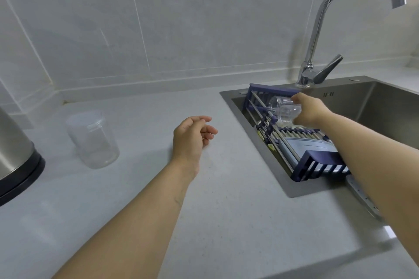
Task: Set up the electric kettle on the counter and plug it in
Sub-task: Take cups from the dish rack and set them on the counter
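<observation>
The electric kettle (15, 156), brushed steel with a black base ring, is standing upright on the pale grey worktop (226, 210) at the far left, cropped by the frame edge.

One camera on the person's head is looking forward and down, close over the pale grey stone counter (226, 222) and the steel sink (385, 106).

Home kitchen: sink (362, 95), faucet (322, 29), tiled wall (158, 18).

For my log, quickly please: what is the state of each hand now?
Left hand: open, loosely curled, holding nothing.
Right hand: closed on clear glass cups over the drying rack.
</observation>
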`<state>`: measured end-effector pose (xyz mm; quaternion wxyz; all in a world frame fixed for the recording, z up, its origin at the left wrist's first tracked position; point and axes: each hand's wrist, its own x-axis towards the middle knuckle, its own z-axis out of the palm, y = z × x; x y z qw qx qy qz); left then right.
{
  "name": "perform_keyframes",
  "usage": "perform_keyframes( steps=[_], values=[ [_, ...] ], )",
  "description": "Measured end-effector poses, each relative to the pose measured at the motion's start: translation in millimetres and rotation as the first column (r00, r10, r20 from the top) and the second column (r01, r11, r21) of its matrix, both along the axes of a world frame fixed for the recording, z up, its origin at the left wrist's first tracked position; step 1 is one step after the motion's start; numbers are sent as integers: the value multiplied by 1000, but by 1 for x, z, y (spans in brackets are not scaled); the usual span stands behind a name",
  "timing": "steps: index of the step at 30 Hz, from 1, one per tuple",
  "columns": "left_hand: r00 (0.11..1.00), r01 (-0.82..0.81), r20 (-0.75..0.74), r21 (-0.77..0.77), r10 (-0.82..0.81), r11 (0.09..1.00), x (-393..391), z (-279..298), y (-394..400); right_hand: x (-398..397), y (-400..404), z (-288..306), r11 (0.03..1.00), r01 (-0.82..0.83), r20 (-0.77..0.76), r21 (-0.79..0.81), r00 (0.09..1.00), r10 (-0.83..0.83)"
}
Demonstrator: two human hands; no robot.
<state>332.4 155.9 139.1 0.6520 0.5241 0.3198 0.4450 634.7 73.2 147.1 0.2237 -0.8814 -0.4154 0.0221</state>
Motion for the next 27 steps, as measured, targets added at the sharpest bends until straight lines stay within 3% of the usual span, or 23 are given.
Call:
perform_keyframes(
  steps=[6,12,17,27],
  values=[
    [1000,2,-13,19,-2,1000,1,0,0,0,8,-2,975,-28,193,-219,979,71],
    [1000,7,-14,26,-7,1000,1,-1,0,-1,15,-1,927,57,480,-371,866,139],
    [1000,6,-17,33,-5,999,2,-1,2,-6,15,-2,939,57,538,-338,831,144],
    [995,38,-91,112,-28,993,-3,1,-10,-46,7,29,998,19,446,-63,895,11]
  ],
)
